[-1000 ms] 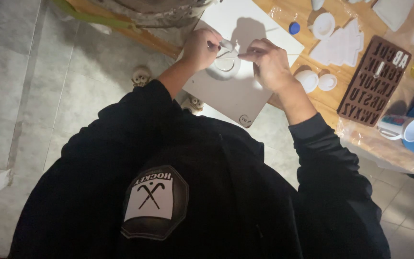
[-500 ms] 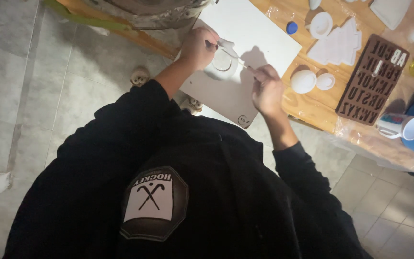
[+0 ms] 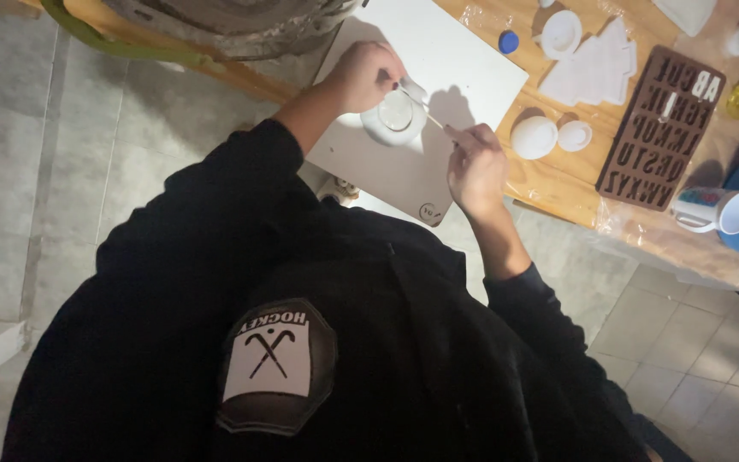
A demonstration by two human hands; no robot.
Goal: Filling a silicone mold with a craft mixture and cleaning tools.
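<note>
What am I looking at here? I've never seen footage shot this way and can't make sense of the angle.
There is no machine: a camera worn on a person's head looks straight down, so the dark sweater fills the bottom. The left hand steadies a small round white dish on a white rectangular board. The right hand holds a thin stick whose tip reaches over the dish. The board lies on a wooden table. Beside it lie a brown letter-shaped mould tray, flat white cut-out pieces, a white dome, a blue cap and a white mug.
</note>
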